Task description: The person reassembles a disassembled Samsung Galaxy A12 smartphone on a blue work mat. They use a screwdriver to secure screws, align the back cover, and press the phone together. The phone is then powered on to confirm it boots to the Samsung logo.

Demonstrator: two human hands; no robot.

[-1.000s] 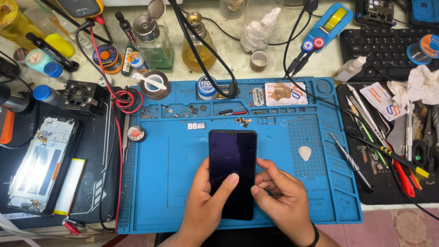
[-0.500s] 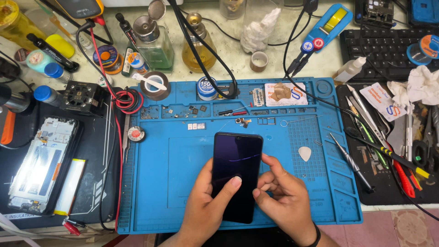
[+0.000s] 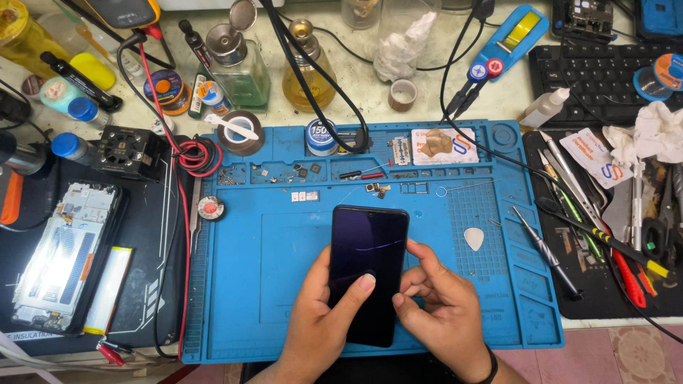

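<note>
The left hand [image 3: 320, 320] cradles a dark smartphone [image 3: 368, 274] over the blue repair mat [image 3: 284, 284] on the bench, thumb pressed on its screen, while the right hand [image 3: 441, 313], fingers loosely curled, touches its right edge.

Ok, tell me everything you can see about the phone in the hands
The phone is a slim black slab with rounded corners and a glossy, glass-like front. Its screen is dark, with a faint pale streak of reflection across the upper half. It lies face up, tilted slightly clockwise, over the blue work mat. The left hand cradles it from below, thumb resting on the screen. The right hand touches its right edge with curled fingers. Its lower end is partly hidden by the hands.
</note>
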